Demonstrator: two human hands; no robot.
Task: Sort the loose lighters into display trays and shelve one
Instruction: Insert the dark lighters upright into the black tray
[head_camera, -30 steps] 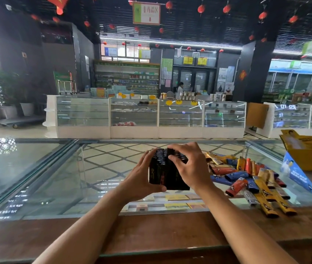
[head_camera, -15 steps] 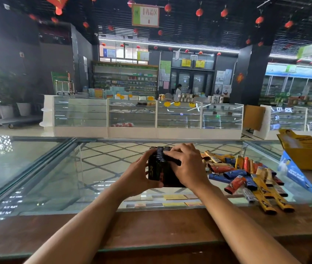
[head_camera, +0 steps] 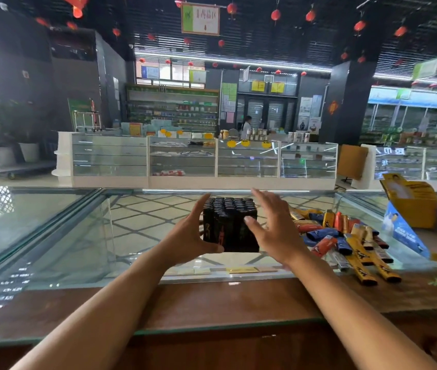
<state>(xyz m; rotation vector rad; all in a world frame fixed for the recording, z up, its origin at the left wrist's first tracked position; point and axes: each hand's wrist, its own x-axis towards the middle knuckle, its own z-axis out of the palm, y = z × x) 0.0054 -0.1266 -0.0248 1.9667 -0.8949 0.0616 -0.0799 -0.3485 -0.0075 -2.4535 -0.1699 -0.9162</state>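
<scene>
Centre frame, the left hand [head_camera: 189, 236] grips the left side of a packed black tray of lighters [head_camera: 229, 225] over the glass desk [head_camera: 51, 231]. The right hand [head_camera: 273, 231] flanks it, fingers [head_camera: 265, 201] spread wide. Shelving seemingly comes next, which calls for a two-handed grip. Loose lighters [head_camera: 345, 236] lie heaped at right, and whether the tray touches the glass is unclear.

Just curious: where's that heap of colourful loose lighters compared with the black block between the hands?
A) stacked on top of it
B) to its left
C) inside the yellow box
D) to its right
D: the loose lighters lie on the glass counter to the right of the black block, just past the right hand.
</scene>
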